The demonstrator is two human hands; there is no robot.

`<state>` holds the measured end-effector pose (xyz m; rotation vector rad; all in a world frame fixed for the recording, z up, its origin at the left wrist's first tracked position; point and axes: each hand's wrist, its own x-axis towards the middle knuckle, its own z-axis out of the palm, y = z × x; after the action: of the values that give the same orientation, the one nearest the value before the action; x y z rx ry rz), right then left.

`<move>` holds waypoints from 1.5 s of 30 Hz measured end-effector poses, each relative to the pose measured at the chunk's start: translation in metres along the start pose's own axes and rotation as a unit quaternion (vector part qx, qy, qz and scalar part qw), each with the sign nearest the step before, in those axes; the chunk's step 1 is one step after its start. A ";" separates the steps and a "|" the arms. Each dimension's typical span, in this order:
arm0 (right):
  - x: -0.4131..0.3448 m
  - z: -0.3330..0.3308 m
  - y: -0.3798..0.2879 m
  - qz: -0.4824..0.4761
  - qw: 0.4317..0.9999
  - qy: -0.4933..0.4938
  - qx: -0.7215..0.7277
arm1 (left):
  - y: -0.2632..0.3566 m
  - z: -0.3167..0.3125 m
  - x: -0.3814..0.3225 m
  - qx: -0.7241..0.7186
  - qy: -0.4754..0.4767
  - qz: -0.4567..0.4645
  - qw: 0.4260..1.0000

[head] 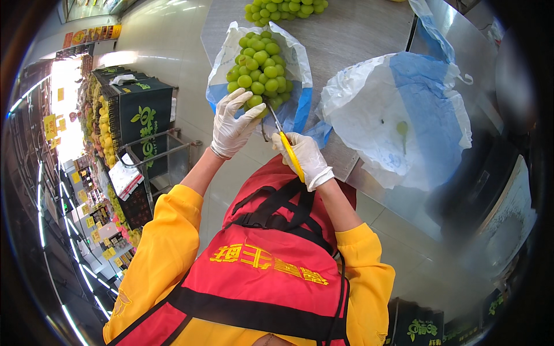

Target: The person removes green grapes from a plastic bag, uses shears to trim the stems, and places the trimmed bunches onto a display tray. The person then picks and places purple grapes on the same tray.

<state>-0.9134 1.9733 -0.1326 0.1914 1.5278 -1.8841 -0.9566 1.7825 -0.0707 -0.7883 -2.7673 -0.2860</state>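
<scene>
A bunch of green grapes (262,65) lies on a white and blue paper wrapper (303,86) near the table's edge. My left hand (233,121), in a thin white glove, has its fingers on the grapes at the bunch's lower end, where a brown stem hangs down. Also gloved, my right hand (305,158) is closed around the yellow handle of scissors (292,155). Their narrow metal blades point up into the bottom of the bunch; the tips are partly hidden among the grapes.
Another green bunch (285,9) rests at the table's far side. To the right, an opened wrapper (389,121) bears a single grape with a stem (402,128). A metal cart frame (160,149) and dark crates (147,112) stand left, beside fruit displays.
</scene>
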 end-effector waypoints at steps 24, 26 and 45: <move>0.021 -0.064 -0.109 -0.051 0.822 -0.056 -0.564 | -0.003 0.005 0.001 0.005 0.000 -0.012 1.000; 0.025 -0.064 -0.109 -0.085 0.808 -0.053 -0.580 | -0.003 0.004 0.002 0.005 -0.004 -0.011 1.000; 0.056 -0.032 -0.193 -0.087 0.633 -0.211 -0.740 | -0.006 0.005 0.000 -0.002 -0.012 -0.026 1.000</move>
<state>-1.0790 1.9918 -0.0161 -1.0798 2.2006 -0.1815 -0.9606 1.7787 -0.0765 -0.7253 -2.8140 -0.2928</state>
